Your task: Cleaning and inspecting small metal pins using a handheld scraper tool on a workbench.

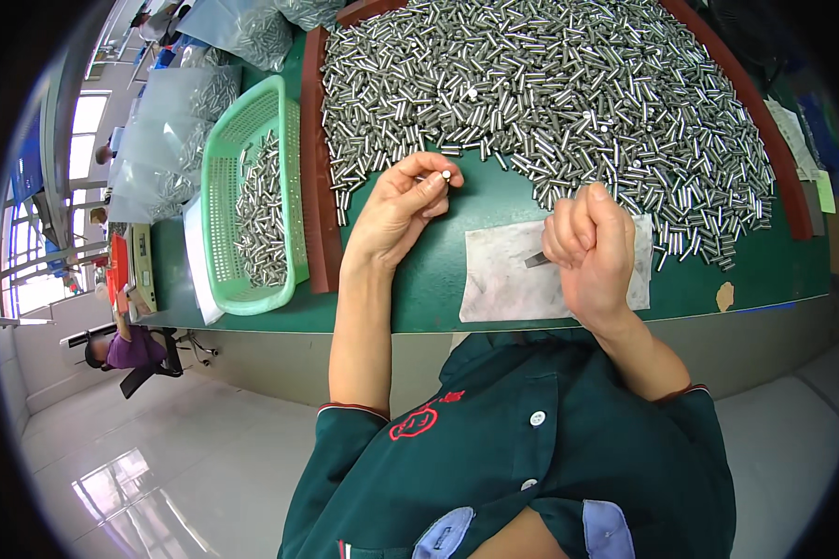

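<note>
My left hand (405, 207) is closed, with a small metal pin (446, 174) pinched between thumb and fingers; its bright round end faces up. To the right, my right hand (595, 250) is curled into a fist around a tool with a flat, dark metal tip (536, 260). Its handle is hidden in the fist, so its kind cannot be told. Under this hand lies a smudged white sheet (503, 284) on the green tabletop. Just beyond both hands spreads a large heap of short, shiny metal pins (531, 84).
Reddish-brown bars (321, 177) border the heap. A light green plastic basket (216, 270) of pins stands at left, beside clear bags of pins (163, 126). Papers (797, 135) lie at far right. Another person (135, 347) sits in the left background near a scale (142, 265).
</note>
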Demonstrator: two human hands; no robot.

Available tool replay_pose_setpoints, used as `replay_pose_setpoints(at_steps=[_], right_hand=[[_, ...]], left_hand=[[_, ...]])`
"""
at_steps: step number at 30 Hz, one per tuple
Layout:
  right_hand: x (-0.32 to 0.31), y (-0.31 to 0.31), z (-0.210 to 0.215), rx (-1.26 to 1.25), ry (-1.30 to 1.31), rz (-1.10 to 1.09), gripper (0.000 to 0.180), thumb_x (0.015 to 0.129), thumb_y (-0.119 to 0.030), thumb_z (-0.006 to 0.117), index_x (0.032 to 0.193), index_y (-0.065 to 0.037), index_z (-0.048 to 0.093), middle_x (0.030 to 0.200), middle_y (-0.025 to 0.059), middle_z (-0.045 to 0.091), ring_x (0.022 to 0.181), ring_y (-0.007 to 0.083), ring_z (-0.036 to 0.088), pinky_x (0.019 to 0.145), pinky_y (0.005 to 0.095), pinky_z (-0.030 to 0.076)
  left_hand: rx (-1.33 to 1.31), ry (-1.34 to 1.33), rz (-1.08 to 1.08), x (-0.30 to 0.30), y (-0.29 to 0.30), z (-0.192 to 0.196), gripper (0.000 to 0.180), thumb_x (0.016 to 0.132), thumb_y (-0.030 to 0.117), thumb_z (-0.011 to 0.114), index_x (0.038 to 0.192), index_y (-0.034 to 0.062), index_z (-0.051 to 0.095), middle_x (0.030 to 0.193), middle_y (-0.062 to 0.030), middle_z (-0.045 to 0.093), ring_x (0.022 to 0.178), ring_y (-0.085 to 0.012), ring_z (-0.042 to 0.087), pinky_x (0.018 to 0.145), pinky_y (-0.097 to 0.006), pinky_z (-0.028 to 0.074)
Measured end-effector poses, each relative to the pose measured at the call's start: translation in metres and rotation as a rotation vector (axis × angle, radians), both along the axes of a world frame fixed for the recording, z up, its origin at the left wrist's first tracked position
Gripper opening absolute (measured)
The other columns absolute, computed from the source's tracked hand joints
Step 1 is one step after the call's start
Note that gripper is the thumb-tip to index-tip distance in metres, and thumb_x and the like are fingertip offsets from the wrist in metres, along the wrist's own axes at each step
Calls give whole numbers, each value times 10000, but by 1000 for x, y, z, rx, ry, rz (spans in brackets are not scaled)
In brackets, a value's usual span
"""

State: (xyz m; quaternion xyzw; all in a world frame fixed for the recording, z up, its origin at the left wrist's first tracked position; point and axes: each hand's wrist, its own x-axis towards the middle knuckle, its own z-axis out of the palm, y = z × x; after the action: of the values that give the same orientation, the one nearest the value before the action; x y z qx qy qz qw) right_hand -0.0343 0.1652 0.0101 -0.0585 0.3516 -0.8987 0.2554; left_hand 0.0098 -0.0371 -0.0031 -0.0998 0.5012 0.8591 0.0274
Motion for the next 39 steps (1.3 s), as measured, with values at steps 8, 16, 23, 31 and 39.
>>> replay_pose_setpoints(at_steps=[8,16,23,31,39], right_hand=[[0,-1,-3,-6,-7,11,395,897,-216,331,525,-92,283,448,-10,279,404,59,201,378,219,176],[-1,-1,-2,68,52,-12,381,905,-232,285,544,-110,276,437,-14,256,385,66,167,375,222,177],[0,0,-5,-5,29,-9,379,883,-196,356,525,-84,305,456,-11,322,408,45,232,379,204,196],[1,2,-1,-66,56,-43,386,891,-233,294,529,-100,285,440,-14,271,399,62,181,381,220,176],[5,-5,0,43,61,-18,390,904,-247,271,538,-111,274,445,-17,251,405,71,163,390,228,173]], left_hand=[[-289,-77,22,7,14,8,96,818,68,514,885,3,538,716,-42,554,525,-39,338,482,-174,280],[-1038,3,71,45,86,16,47,772,22,544,799,-16,540,589,-76,515,519,-148,492,499,-250,390],[-1533,255,15,45,92,7,66,757,30,559,803,8,517,614,-113,504,514,-234,482,490,-306,389],[-1514,104,52,50,95,6,112,730,39,602,799,13,518,564,-92,477,468,-204,449,456,-292,368],[-1441,76,160,52,97,0,74,721,19,614,708,-19,551,543,-77,496,449,-132,441,438,-240,363]])
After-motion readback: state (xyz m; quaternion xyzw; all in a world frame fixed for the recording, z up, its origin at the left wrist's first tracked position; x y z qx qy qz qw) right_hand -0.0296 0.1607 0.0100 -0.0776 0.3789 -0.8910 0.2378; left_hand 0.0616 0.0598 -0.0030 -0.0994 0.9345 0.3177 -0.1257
